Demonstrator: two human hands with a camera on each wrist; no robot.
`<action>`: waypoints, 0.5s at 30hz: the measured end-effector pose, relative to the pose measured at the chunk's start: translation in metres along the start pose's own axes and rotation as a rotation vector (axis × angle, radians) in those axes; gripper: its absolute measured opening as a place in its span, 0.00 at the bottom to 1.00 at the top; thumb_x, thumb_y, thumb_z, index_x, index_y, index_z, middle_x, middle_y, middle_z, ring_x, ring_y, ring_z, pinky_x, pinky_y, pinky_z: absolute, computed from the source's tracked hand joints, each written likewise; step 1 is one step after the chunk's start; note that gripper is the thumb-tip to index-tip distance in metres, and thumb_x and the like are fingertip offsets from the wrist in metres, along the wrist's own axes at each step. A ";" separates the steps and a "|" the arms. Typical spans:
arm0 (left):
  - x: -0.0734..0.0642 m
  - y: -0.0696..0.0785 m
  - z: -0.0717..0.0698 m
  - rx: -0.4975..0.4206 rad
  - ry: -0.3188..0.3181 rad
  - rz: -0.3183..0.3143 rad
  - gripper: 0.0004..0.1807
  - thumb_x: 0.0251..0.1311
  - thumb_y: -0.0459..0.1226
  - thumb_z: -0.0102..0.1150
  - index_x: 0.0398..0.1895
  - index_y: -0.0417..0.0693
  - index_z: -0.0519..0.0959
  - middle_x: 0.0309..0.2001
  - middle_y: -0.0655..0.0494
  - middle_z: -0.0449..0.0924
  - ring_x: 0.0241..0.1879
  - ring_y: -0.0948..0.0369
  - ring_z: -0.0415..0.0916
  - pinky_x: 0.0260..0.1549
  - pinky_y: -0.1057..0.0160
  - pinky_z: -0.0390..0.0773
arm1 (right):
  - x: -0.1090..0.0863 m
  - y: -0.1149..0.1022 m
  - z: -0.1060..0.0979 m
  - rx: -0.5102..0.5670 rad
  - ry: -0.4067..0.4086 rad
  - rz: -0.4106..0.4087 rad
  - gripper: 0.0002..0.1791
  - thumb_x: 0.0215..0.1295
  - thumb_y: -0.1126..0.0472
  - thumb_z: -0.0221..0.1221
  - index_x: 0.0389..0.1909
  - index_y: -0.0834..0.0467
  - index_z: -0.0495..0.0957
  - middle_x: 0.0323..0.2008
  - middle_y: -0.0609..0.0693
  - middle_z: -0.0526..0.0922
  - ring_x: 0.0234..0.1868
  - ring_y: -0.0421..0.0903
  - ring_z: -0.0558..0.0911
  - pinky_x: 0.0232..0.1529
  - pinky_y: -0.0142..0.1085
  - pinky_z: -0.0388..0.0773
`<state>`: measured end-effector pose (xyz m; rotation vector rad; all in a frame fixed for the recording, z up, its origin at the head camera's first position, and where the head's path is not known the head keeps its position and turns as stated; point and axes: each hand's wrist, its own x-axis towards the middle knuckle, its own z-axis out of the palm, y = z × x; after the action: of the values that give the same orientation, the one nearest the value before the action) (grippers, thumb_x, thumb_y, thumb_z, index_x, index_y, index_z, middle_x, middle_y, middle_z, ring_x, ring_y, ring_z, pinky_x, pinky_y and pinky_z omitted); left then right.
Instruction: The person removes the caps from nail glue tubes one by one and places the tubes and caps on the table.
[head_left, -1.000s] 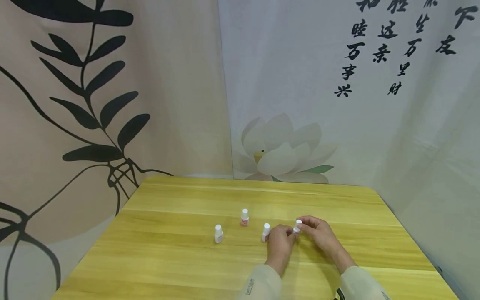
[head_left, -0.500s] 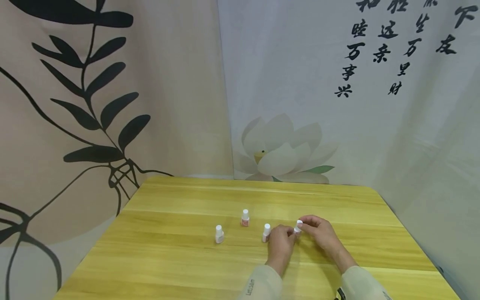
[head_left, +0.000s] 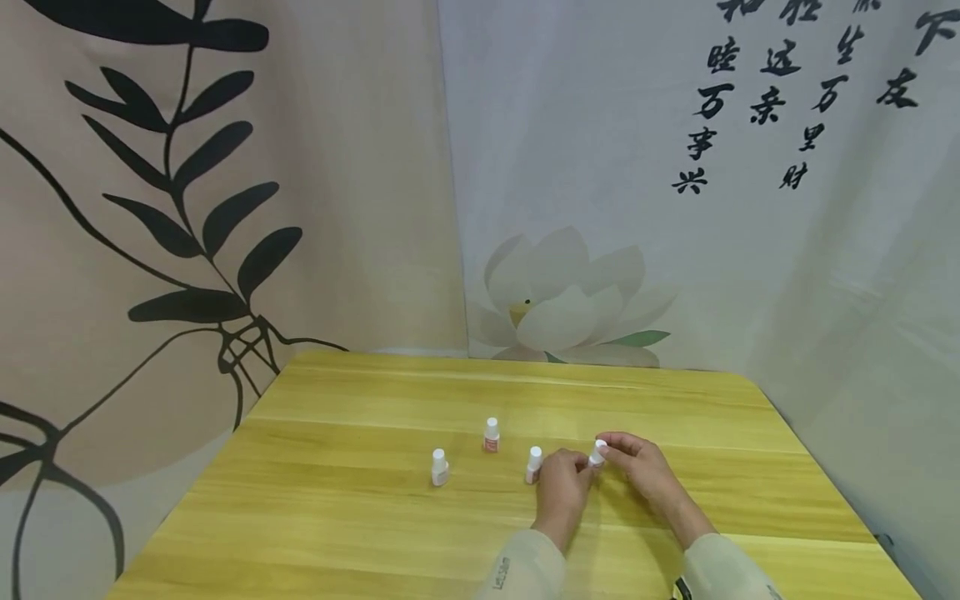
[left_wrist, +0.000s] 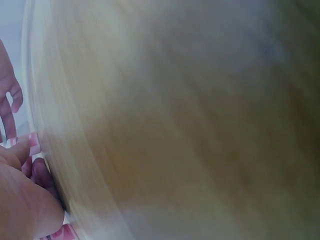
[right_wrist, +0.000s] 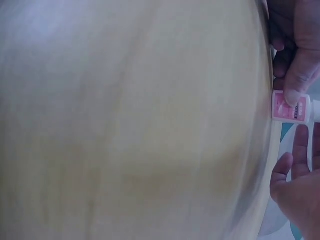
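A small white bottle [head_left: 597,457] sits between the 2 hands, toward the right of the counter [head_left: 337,525], leaning slightly; I cannot tell whether its base touches the wood. The left hand [head_left: 562,490] has its grip closed on the lower body, thumb pressed flat over the pink label [right_wrist: 301,111]. Holding it this low probably keeps the body steady and leaves the top free. The right hand [head_left: 643,468] has its grip nearly closed, thumb and fingertips pinching the white cap [head_left: 600,445], so 1 hand seems to anchor while the other handles the top. How firmly that pinch bears is too small to judge.

3 more containers stand upright, all with white caps on: a near bottle [head_left: 533,467] just beside the left hand, a far bottle [head_left: 491,436] set further back, and a leftmost bottle [head_left: 439,468] well apart from the hands. Their spacing likely keeps each easy to pick up singly. The held bottle is capped too, and its white walls and label hide the contents, so what any of the 4 holds cannot be seen.
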<state>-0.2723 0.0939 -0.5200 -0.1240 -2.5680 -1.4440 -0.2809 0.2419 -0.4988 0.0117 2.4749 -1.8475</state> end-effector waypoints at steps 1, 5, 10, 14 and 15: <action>0.000 0.000 0.000 0.003 0.001 0.004 0.04 0.54 0.39 0.72 0.25 0.51 0.88 0.21 0.69 0.79 0.23 0.70 0.67 0.33 0.64 0.67 | 0.000 0.000 0.000 -0.003 -0.002 -0.003 0.21 0.71 0.56 0.60 0.56 0.67 0.77 0.49 0.53 0.83 0.51 0.46 0.76 0.55 0.43 0.68; -0.001 0.000 0.000 0.014 0.009 0.023 0.03 0.53 0.38 0.73 0.26 0.50 0.88 0.21 0.68 0.80 0.23 0.71 0.69 0.35 0.63 0.68 | 0.002 0.000 -0.002 -0.017 0.003 -0.013 0.23 0.68 0.55 0.62 0.56 0.66 0.77 0.48 0.53 0.83 0.50 0.46 0.77 0.53 0.40 0.70; -0.001 0.000 0.000 0.007 0.010 0.030 0.03 0.54 0.38 0.72 0.25 0.50 0.88 0.21 0.68 0.80 0.23 0.71 0.70 0.34 0.63 0.69 | 0.004 0.000 -0.004 -0.056 0.013 -0.015 0.19 0.66 0.53 0.65 0.51 0.63 0.80 0.45 0.51 0.84 0.48 0.47 0.77 0.51 0.39 0.71; -0.001 0.001 -0.001 0.018 0.003 0.027 0.03 0.54 0.39 0.72 0.25 0.51 0.88 0.22 0.68 0.81 0.23 0.71 0.70 0.35 0.63 0.69 | 0.002 -0.001 -0.004 -0.065 0.013 -0.014 0.19 0.67 0.53 0.64 0.51 0.63 0.81 0.45 0.51 0.84 0.49 0.47 0.77 0.52 0.40 0.70; -0.002 0.001 -0.001 0.024 0.004 0.031 0.03 0.54 0.39 0.72 0.26 0.51 0.88 0.22 0.67 0.82 0.23 0.71 0.71 0.36 0.62 0.68 | 0.001 -0.002 -0.004 -0.061 0.014 -0.013 0.19 0.67 0.54 0.63 0.51 0.63 0.81 0.46 0.52 0.84 0.49 0.46 0.77 0.52 0.40 0.70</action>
<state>-0.2703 0.0938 -0.5186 -0.1563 -2.5682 -1.4002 -0.2820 0.2452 -0.4961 0.0061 2.5447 -1.7823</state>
